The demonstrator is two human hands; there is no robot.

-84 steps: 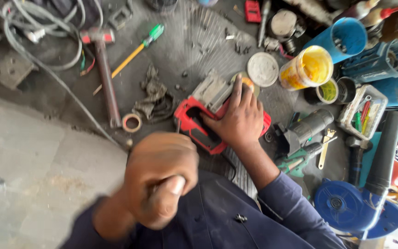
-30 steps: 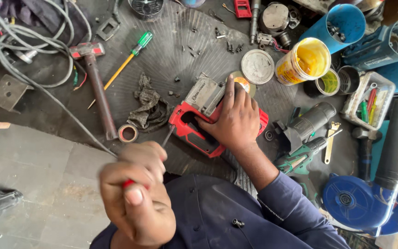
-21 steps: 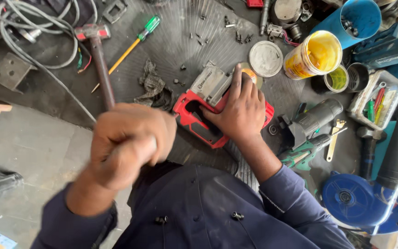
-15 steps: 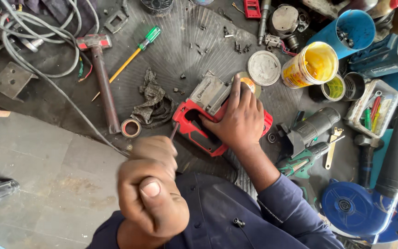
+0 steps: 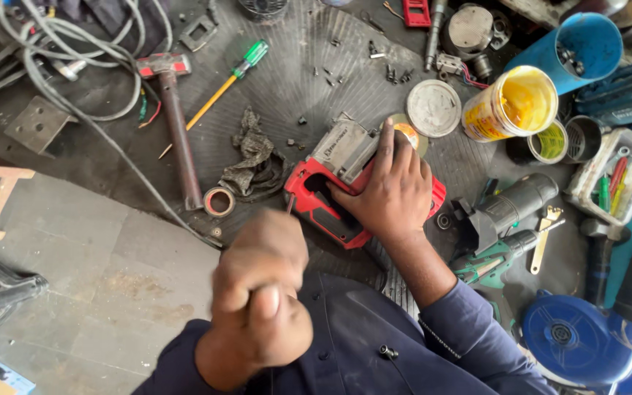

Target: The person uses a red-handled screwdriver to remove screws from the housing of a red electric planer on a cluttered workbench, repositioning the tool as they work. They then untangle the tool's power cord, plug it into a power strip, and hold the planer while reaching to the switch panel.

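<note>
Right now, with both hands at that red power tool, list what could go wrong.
1. The left hand drives a thin shaft down at the red power tool, beside the thumb of the right hand; a slip could stab it.
2. Small loose screws lie scattered on the dark mat and may get lost.
3. The open yellow can stands close to the right hand; a jolt could tip it.

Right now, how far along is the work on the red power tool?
Done: loose screws lie on the dark mat. In hand: the right hand presses the red power tool flat, while the left hand holds a thin shaft against its casing. Left: the casing looks closed, so opening remains, probably.
</note>
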